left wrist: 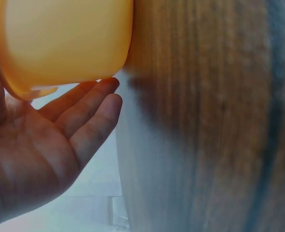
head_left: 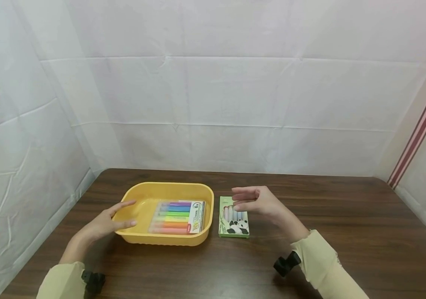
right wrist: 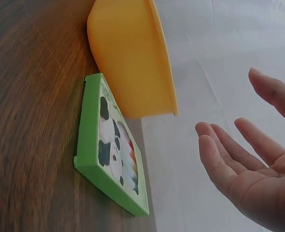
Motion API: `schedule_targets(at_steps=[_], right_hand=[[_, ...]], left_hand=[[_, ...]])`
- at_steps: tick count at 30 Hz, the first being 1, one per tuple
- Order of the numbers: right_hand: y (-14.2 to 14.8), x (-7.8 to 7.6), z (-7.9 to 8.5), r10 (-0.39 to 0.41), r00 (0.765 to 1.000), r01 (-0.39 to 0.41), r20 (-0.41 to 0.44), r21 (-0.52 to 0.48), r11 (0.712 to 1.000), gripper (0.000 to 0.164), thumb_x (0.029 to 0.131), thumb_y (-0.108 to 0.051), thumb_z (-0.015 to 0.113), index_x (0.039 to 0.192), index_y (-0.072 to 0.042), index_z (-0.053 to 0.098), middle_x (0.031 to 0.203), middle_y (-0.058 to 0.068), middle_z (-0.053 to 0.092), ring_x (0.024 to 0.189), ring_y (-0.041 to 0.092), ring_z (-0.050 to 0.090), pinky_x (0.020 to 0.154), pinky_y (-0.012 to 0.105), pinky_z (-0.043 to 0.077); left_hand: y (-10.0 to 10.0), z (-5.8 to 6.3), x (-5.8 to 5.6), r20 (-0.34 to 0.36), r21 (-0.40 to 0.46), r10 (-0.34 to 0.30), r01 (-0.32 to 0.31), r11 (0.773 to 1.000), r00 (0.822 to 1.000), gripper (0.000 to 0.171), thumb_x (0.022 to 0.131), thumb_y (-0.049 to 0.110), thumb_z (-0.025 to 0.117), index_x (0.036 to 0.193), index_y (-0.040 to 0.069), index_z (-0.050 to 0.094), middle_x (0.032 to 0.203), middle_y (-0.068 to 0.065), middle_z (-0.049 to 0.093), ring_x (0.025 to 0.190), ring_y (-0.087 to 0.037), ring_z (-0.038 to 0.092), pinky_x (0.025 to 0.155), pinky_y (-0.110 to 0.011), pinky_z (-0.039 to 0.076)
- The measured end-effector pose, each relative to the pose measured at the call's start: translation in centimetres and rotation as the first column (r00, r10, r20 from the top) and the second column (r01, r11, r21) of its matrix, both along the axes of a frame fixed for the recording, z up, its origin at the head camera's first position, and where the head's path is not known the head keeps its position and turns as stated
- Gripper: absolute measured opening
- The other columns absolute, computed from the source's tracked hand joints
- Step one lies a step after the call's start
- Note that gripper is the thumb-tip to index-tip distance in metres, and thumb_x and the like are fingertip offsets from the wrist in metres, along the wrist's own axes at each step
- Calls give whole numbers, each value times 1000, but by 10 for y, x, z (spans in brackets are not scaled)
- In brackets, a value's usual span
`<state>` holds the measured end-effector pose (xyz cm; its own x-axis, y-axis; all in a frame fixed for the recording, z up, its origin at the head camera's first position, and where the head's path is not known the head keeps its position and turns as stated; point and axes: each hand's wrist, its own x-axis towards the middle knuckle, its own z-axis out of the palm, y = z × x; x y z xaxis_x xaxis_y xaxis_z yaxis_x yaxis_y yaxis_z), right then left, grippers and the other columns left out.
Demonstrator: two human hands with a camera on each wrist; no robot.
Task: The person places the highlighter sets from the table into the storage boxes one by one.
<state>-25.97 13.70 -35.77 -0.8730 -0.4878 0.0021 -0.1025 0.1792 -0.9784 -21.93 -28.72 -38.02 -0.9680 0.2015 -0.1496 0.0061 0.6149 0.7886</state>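
My left hand (head_left: 102,224) rests at the left corner of a yellow plastic basket (head_left: 162,239). Its thumb and index finger are spread over the rim; in the left wrist view the other fingers (left wrist: 95,121) lie fairly straight along the outside wall. Inside the basket, toward its right, lies a clear pack of rainbow-coloured markers (head_left: 175,216) with a white label. To the basket's right, a flat green box (head_left: 233,228) printed with a panda and pens lies on the table. My right hand (head_left: 259,202) hovers over its upper right part, fingers loosely extended, holding nothing.
Everything stands on a dark brown wooden table (head_left: 329,220). White sheeting (head_left: 235,91) hangs behind it and along the sides, with a red-striped band (head_left: 424,120) at right. Black camera mounts (head_left: 287,263) sit at both wrists.
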Motion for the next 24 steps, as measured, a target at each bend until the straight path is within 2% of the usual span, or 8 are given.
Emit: schedule_targets(at_steps=[14, 24], right_hand=[[10, -2, -5, 4, 1000, -4, -2, -20, 1000, 62, 75, -18, 75, 128, 3, 49, 121, 28, 53, 111, 32, 54, 89, 37, 46], [17, 0, -8, -11, 1000, 11, 10, 1, 1000, 63, 75, -19, 75, 128, 3, 49, 117, 26, 56, 105, 24, 58, 88, 36, 46]], left_hand=[[-1, -2, -1, -9, 7, -12, 12, 1000, 1000, 74, 83, 31, 66, 142, 6, 30, 142, -35, 17, 126, -47, 24, 95, -60, 30], [-2, -3, -1, -10, 4, -7, 7, 1000, 1000, 74, 83, 32, 66, 141, 6, 30, 142, -34, 17, 127, -47, 22, 96, -61, 28]])
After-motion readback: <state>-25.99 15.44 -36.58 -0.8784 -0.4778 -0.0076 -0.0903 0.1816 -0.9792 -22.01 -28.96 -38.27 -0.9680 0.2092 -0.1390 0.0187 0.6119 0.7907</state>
